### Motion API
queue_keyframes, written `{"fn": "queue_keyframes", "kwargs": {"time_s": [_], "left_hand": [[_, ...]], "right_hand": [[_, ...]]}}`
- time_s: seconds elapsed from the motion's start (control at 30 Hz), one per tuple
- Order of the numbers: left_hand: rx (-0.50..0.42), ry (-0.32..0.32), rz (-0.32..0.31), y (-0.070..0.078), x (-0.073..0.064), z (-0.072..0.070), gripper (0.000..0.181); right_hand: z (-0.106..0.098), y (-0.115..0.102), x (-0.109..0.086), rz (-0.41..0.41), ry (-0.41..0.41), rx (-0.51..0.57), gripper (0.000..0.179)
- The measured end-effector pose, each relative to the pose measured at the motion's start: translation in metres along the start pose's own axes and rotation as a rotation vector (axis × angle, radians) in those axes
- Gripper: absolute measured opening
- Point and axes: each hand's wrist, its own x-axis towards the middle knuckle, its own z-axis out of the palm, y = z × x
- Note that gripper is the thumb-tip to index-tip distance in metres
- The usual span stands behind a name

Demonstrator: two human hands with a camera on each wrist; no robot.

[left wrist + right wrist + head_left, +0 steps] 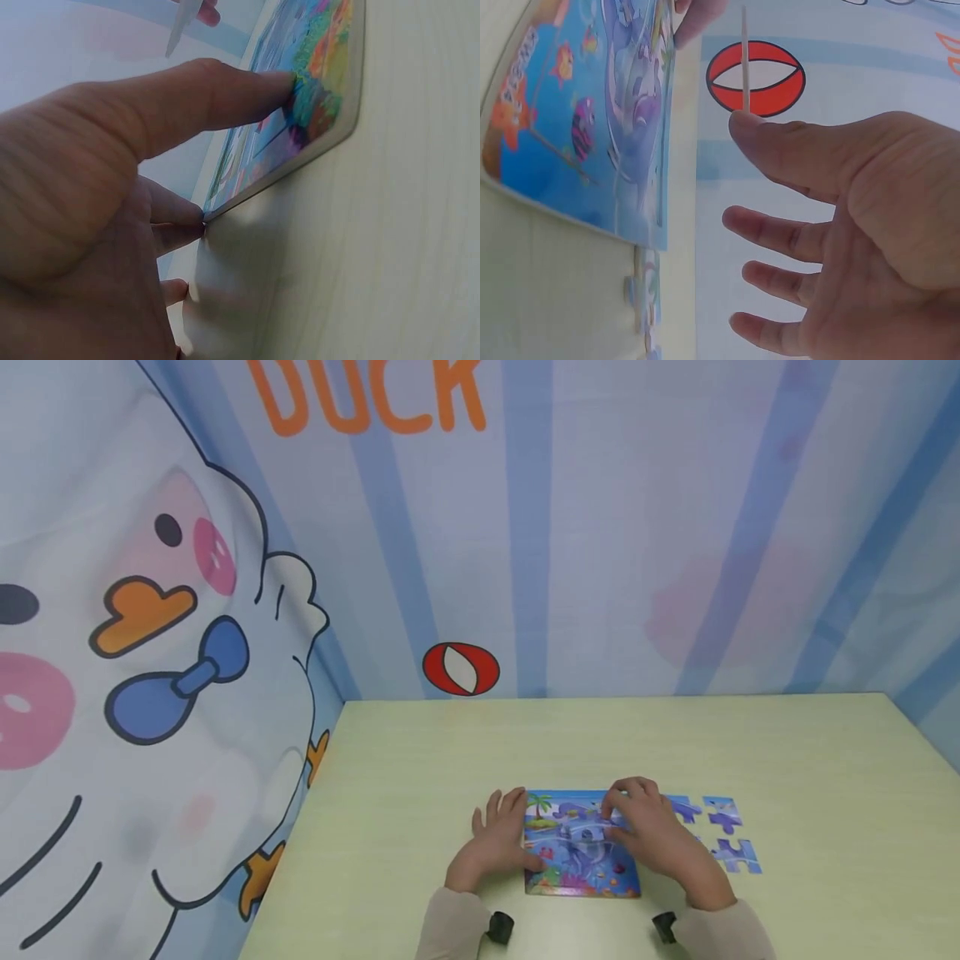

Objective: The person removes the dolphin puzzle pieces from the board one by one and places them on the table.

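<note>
Piece (185, 21), pinched in R hand (654, 833), is approx. over mid of board (585, 892); L hand (495, 846), fingers spread, touches its L edge, thumb on top.

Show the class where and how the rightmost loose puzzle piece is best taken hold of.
Grip this puzzle piece by its side edges, probably coming from above and the right. It lies flat on the table, so its thin edges look the likeliest hold. Its right side faces bare table, while another piece lies behind it and the right hand is on its left.
</note>
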Motion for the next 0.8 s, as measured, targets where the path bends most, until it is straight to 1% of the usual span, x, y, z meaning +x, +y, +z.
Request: {"fn": "queue_keyframes", "kwargs": {"time_s": [0.13,0.37,0.53,0.67,0.8], "left_hand": [[0.014,0.003,0.001,0.0,0.001,0.001,0.108],[0.021,0.006,-0.01,0.001,0.001,0.0,0.108],[0.018,0.003,-0.007,-0.001,0.002,0.0,0.107],[0.015,0.004,0.002,-0.002,0.003,0.0,0.107],[0.029,0.002,-0.001,-0.004,0.004,0.003,0.106]], "right_hand": [[-0.006,0.004,-0.003,0.007,0.017,-0.018,0.023],[-0.009,0.012,-0.011,0.01,0.047,-0.041,0.023],[-0.009,0.021,-0.017,0.027,0.061,-0.065,0.023],[-0.008,0.028,-0.022,0.043,0.067,-0.064,0.024],[-0.006,0.036,-0.028,0.043,0.074,-0.061,0.027]]}}
